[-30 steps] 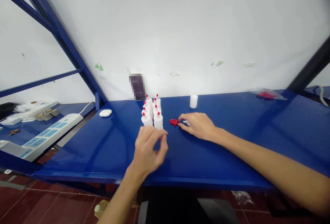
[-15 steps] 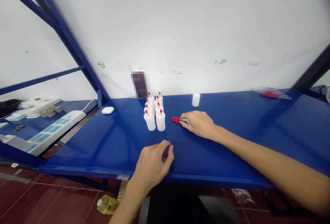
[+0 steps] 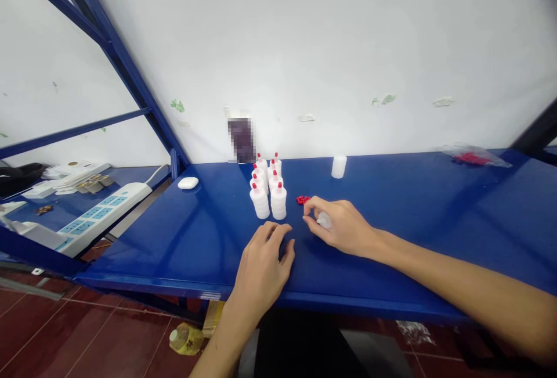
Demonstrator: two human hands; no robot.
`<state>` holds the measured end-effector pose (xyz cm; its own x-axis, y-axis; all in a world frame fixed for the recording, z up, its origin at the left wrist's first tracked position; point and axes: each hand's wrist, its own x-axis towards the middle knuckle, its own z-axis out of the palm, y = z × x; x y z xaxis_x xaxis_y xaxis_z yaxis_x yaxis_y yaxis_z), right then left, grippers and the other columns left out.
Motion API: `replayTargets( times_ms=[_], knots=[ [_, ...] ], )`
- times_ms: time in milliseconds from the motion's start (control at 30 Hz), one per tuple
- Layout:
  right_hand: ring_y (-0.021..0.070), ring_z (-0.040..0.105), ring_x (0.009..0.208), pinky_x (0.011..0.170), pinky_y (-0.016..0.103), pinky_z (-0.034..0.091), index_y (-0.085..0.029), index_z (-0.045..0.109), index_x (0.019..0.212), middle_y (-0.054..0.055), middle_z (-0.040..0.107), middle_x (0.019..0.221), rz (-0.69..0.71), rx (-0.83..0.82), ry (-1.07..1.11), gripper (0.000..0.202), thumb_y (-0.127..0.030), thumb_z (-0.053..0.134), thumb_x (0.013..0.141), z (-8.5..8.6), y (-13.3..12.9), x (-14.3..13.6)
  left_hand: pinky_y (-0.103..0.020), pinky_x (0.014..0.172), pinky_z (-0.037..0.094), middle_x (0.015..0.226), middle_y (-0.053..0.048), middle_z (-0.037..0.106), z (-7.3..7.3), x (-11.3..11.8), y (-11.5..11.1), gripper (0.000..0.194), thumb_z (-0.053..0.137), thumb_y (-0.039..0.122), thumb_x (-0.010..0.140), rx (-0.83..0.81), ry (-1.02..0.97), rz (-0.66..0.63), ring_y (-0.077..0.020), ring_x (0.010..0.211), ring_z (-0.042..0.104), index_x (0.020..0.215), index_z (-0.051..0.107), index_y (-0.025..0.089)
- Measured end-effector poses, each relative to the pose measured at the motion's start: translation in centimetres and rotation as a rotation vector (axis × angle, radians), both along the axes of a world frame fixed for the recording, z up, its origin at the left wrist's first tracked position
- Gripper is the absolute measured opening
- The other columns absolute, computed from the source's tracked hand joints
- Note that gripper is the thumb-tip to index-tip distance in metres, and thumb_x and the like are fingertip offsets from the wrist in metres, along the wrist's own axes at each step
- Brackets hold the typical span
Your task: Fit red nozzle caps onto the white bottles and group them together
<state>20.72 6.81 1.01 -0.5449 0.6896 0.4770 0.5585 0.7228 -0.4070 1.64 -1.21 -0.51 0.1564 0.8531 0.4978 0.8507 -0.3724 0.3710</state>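
My right hand (image 3: 343,224) is closed around a translucent white nozzle top (image 3: 324,219), mostly hidden behind the fingers. Just beyond its fingertips lies a small pile of red tip caps (image 3: 303,199). To the left of the pile, white squeeze bottles (image 3: 278,202) with red-tipped nozzles stand upright in two rows. My left hand (image 3: 265,259) hovers near the table's front, in front of the bottles. Its thumb and fingers are curved and apart, with nothing seen between them.
A white bottle without a nozzle (image 3: 339,166) stands at the back. A clear bag with red pieces (image 3: 474,157) lies at the far right. On the left are a white oval case (image 3: 188,183) and a power strip (image 3: 104,215). A blue frame post (image 3: 126,70) rises behind.
My right hand has drawn back from the red caps toward me, with the nozzle top still in it. My left hand has moved slightly forward and its fingers have spread.
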Motion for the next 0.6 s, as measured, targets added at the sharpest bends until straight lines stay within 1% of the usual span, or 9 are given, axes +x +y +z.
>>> replayTargets(
  times_ms=[100, 167, 200, 233, 300, 367, 433, 500, 600],
  knots=[
    [0.0129, 0.056, 0.053, 0.055, 0.024, 0.037, -0.022, 0.059, 0.092, -0.001, 0.064, 0.07, -0.001, -0.022, -0.049, 0.009, -0.026, 0.052, 0.089, 0.1, 0.0, 0.3, -0.037, 0.083, 0.051, 0.102, -0.005, 0.064, 0.4, -0.9, 0.2, 0.018, 0.056, 0.023, 0.091, 0.054, 0.046, 0.138, -0.0223, 0.093, 0.059, 0.108, 0.065, 0.022],
    [0.0127, 0.054, 0.053, 0.054, 0.024, 0.036, -0.022, 0.059, 0.092, -0.001, 0.063, 0.069, 0.018, -0.039, -0.057, 0.008, -0.026, 0.052, 0.089, 0.2, -0.1, 0.4, -0.04, 0.085, 0.051, 0.106, -0.006, 0.062, 0.9, -2.5, 0.4, 0.023, 0.059, 0.027, 0.09, 0.044, 0.09, 0.226, -0.0242, 0.096, 0.057, 0.112, 0.065, 0.022],
    [0.0125, 0.052, 0.052, 0.054, 0.024, 0.036, -0.022, 0.059, 0.091, -0.002, 0.061, 0.067, 0.032, -0.049, -0.051, 0.008, -0.026, 0.052, 0.089, 0.2, -0.1, 0.4, -0.041, 0.086, 0.051, 0.109, -0.006, 0.061, 1.2, -3.6, 0.5, 0.03, 0.063, 0.031, 0.087, 0.015, 0.116, 0.247, -0.0254, 0.099, 0.057, 0.116, 0.064, 0.023],
    [0.0123, 0.051, 0.052, 0.055, 0.024, 0.036, -0.022, 0.059, 0.09, -0.002, 0.06, 0.065, 0.05, -0.062, -0.036, 0.008, -0.026, 0.052, 0.089, 0.2, -0.1, 0.5, -0.041, 0.088, 0.051, 0.114, -0.007, 0.058, 1.5, -4.8, 0.5, 0.04, 0.067, 0.036, 0.084, -0.028, 0.135, 0.252, -0.0265, 0.103, 0.056, 0.122, 0.063, 0.023],
    [0.012, 0.05, 0.053, 0.056, 0.024, 0.036, -0.021, 0.059, 0.088, -0.003, 0.058, 0.064, 0.103, -0.105, 0.011, 0.008, -0.027, 0.053, 0.089, 0.3, -0.1, 0.6, -0.042, 0.092, 0.05, 0.12, -0.007, 0.055, 1.9, -7.3, 0.4, 0.055, 0.072, 0.048, 0.08, -0.14, 0.146, 0.213, -0.0272, 0.108, 0.055, 0.129, 0.06, 0.026],
    [0.0117, 0.05, 0.055, 0.058, 0.024, 0.038, -0.021, 0.059, 0.088, -0.003, 0.058, 0.066, 0.177, -0.165, 0.06, 0.008, -0.027, 0.054, 0.089, 0.3, -0.1, 0.8, -0.041, 0.094, 0.049, 0.12, -0.006, 0.055, 2.2, -9.6, 0.2, 0.061, 0.07, 0.057, 0.079, -0.236, 0.141, 0.187, -0.0267, 0.109, 0.055, 0.131, 0.059, 0.028],
    [0.0114, 0.05, 0.057, 0.059, 0.024, 0.038, -0.021, 0.06, 0.089, -0.003, 0.059, 0.069, 0.233, -0.214, 0.088, 0.009, -0.025, 0.051, 0.09, 0.4, -0.1, 0.9, -0.04, 0.092, 0.05, 0.117, -0.005, 0.056, 2.2, -11.2, 0.2, 0.064, 0.068, 0.062, 0.078, -0.301, 0.124, 0.2, -0.0263, 0.107, 0.056, 0.132, 0.058, 0.029],
    [0.0111, 0.05, 0.057, 0.059, 0.024, 0.038, -0.02, 0.06, 0.09, -0.003, 0.06, 0.07, 0.241, -0.227, 0.103, 0.012, -0.021, 0.048, 0.089, 0.3, 0.0, 1.0, -0.039, 0.091, 0.049, 0.113, -0.005, 0.058, 2.1, -12.2, 0.3, 0.064, 0.065, 0.064, 0.08, -0.331, 0.096, 0.225, -0.0261, 0.105, 0.057, 0.132, 0.059, 0.028],
    [0.0117, 0.052, 0.06, 0.061, 0.025, 0.039, -0.02, 0.06, 0.09, -0.002, 0.061, 0.072, 0.223, -0.215, 0.101, 0.014, -0.016, 0.047, 0.087, 0.3, 0.1, 1.0, -0.038, 0.089, 0.047, 0.103, -0.005, 0.061, 2.5, -12.8, 0.3, 0.052, 0.054, 0.061, 0.089, -0.333, 0.037, 0.234, -0.0244, 0.098, 0.059, 0.125, 0.063, 0.024]
  ],
)
